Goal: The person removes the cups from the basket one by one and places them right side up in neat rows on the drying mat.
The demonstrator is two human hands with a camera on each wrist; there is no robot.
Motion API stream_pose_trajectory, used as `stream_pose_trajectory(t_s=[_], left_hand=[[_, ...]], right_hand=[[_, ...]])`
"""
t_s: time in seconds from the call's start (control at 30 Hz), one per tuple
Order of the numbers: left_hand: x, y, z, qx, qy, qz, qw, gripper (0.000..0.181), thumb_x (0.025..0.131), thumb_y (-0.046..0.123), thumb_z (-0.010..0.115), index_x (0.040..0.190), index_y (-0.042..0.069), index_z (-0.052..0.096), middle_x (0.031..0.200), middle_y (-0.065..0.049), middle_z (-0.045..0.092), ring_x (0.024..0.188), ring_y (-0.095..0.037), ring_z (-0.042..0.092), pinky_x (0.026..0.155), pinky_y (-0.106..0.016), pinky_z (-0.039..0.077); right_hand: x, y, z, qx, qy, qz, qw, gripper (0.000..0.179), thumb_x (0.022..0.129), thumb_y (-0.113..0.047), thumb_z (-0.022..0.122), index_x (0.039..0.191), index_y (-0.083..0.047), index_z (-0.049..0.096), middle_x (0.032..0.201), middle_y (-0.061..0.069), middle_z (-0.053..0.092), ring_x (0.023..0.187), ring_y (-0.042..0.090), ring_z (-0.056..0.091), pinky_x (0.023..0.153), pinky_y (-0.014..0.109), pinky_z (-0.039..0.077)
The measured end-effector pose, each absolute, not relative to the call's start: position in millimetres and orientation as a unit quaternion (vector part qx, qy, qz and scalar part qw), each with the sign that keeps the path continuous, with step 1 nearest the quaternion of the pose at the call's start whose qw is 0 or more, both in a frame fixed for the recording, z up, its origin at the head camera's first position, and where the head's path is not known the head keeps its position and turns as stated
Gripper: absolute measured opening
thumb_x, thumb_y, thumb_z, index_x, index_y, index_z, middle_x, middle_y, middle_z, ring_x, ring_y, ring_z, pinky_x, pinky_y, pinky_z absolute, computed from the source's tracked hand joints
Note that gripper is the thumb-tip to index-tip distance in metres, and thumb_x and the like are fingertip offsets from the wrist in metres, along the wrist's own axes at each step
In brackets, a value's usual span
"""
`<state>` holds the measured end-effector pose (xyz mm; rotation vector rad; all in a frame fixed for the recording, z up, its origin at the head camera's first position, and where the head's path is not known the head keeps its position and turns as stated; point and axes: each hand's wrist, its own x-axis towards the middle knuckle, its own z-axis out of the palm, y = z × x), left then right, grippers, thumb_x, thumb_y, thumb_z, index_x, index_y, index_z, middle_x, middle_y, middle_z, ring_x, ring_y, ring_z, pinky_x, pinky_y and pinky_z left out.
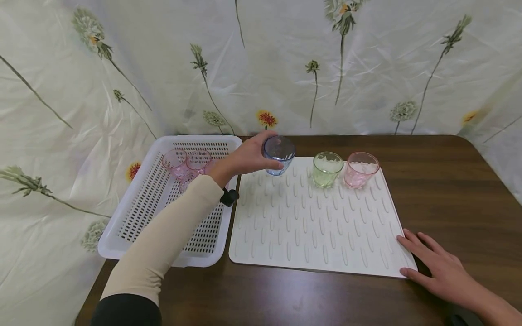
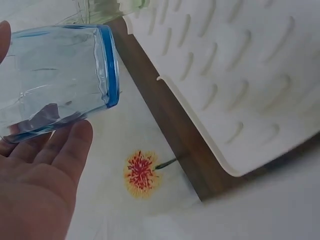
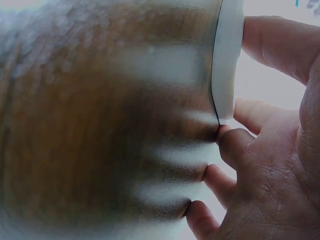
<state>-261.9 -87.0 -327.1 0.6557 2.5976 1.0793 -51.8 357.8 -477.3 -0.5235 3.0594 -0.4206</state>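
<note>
My left hand (image 1: 254, 154) grips a blue-tinted glass (image 1: 280, 151) over the back left corner of the white ridged mat (image 1: 310, 235). In the left wrist view the thumb is on one side of the glass (image 2: 55, 80) and the fingers on the other. A green glass (image 1: 327, 170) and a pink glass (image 1: 361, 170) stand side by side along the mat's back edge. My right hand (image 1: 442, 267) rests at the mat's front right corner, fingers spread, thumb and fingertips touching its edge. The right wrist view shows those fingertips against the dark tabletop and the mat's edge (image 3: 227, 65).
A white perforated basket (image 1: 110, 242) sits left of the mat, holding several pink glasses (image 1: 175, 160). The left forearm crosses above it. Beneath lies a dark wooden table (image 1: 444, 181), with a flower-printed curtain (image 1: 269, 68) behind and to the left.
</note>
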Motion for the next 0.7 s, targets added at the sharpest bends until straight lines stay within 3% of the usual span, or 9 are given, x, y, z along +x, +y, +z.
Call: stream_pose_trajectory(t_s=[0.43,0.7], left_hand=[[-273.7,-50.4,-344.6,0.185,0.863,0.437,0.173,0.078,0.084,0.022,0.077,0.149,0.015,0.035,0.145,-0.009,0.05,0.128,-0.024,0.051,0.106,-0.042,0.048],[-281.6,-27.0,-360.9,0.127,0.836,0.503,0.181,0.081,0.084,0.021,0.078,0.152,0.019,0.035,0.148,-0.009,0.047,0.131,-0.026,0.049,0.11,-0.044,0.045]], right_hand=[[-51.6,353.4,-477.4,-0.169,0.977,-0.131,0.008,0.084,0.085,-0.034,0.075,0.156,-0.023,0.032,0.166,0.006,0.024,0.146,0.041,0.024,0.077,0.074,0.039],[-52.0,357.5,-476.8,-0.165,0.977,-0.132,0.019,0.085,0.087,-0.034,0.074,0.157,-0.023,0.028,0.168,0.001,0.016,0.152,0.038,0.015,0.077,0.074,0.037]])
